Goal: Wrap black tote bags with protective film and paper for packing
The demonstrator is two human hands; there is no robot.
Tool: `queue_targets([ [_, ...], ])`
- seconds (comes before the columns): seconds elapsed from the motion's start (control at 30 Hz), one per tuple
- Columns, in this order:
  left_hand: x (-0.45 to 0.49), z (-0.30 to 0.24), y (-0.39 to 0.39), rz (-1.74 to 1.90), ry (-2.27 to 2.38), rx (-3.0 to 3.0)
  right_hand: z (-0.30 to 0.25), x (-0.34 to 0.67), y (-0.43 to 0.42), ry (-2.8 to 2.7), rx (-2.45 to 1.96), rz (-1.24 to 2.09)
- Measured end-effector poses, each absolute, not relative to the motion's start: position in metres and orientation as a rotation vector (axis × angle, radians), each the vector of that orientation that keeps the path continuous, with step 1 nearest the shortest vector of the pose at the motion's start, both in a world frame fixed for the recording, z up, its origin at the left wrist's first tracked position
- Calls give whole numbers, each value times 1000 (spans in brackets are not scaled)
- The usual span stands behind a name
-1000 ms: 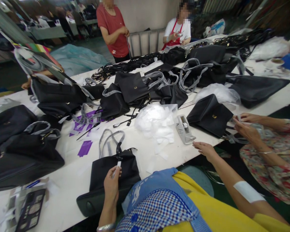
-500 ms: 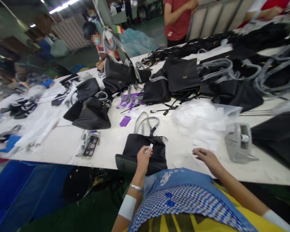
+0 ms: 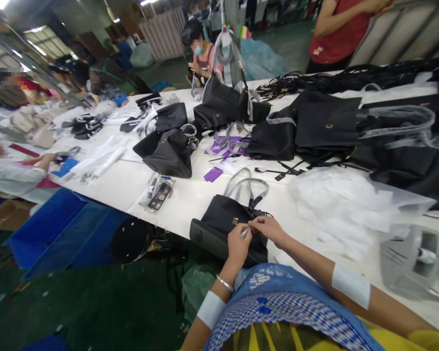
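Observation:
A black handbag (image 3: 219, 222) with grey wrapped handles lies at the near edge of the long white table (image 3: 131, 183). My left hand (image 3: 237, 246) is closed over the bag's front and pinches a small white strip. My right hand (image 3: 267, 228) meets it from the right, fingers pinched at the same strip beside the bag's small gold clasp. Both hands rest on the bag.
Many more black bags (image 3: 171, 151) and straps cover the table, with purple paper scraps (image 3: 214, 174), a heap of white tissue in plastic (image 3: 351, 204) and a grey tape dispenser (image 3: 413, 261) at the right. Other people work at the far and left sides. Blue bins (image 3: 62, 234) stand on the floor.
My view has swung left. My right hand has come off the table onto the bag and joined my left hand at the white strip.

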State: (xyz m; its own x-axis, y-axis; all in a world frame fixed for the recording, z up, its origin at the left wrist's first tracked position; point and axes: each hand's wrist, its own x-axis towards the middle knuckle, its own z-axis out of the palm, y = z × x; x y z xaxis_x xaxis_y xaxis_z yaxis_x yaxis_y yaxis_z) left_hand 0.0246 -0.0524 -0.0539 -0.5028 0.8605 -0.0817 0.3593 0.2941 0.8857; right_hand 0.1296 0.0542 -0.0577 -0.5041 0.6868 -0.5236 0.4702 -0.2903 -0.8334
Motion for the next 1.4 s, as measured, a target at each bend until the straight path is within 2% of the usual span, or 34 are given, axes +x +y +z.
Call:
queue_targets([
  [0.37,22,-59,-56,1184,2011,1026,-69,138,54,-1740,-1382,2039],
  [0.6,11,-59,-48,1250,1677,555,-86,147,48,-1579,-1231,2153],
  [0.93,12,-54,-51,1333,1634,474,-84,139,35,-1468,-1189,2098],
  [1.4,4,-55,-48,1160,1482,246,-98,120,31,-1559,-1177,1842],
])
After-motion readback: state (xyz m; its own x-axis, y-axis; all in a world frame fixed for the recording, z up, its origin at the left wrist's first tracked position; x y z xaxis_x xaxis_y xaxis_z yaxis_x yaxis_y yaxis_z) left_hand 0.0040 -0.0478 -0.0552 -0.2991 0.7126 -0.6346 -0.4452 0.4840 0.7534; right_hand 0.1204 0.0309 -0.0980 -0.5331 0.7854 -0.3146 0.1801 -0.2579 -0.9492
